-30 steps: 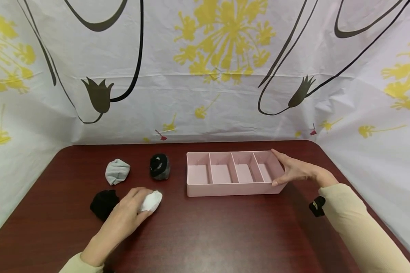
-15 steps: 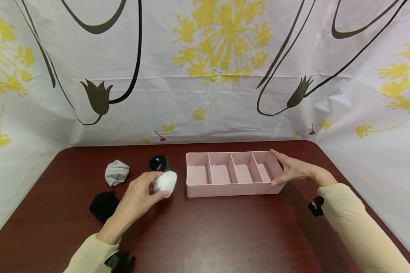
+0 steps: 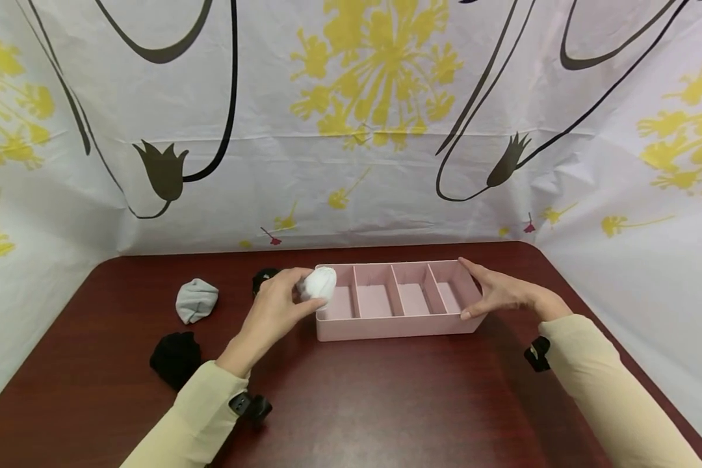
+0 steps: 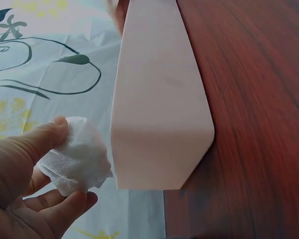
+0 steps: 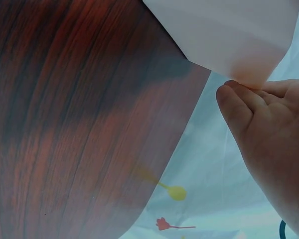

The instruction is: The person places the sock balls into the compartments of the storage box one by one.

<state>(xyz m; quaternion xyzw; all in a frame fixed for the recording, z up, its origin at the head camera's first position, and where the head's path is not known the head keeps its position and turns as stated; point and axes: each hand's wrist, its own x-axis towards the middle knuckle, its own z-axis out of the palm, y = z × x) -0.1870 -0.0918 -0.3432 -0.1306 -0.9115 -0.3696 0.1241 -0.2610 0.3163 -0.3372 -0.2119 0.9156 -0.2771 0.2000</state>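
My left hand pinches a rolled-up white sock between thumb and fingers. It is held up at the left end of a pink divided box, overlapping the leftmost compartment in the head view. From the left wrist, the white sock shows beside the box's end wall. At the opposite end, my right hand grips the box, thumb at the front corner and fingers at the back one. The compartments that show hold nothing. Behind my left hand, a black rolled-up sock is partly hidden.
A light grey rolled-up sock and a black one lie on the left of the dark red-brown table. A white patterned sheet hangs behind the table and along both sides.
My left hand has lifted the white sock off the table and carried it right and away from me to the box's left end. My right hand stays on the box.
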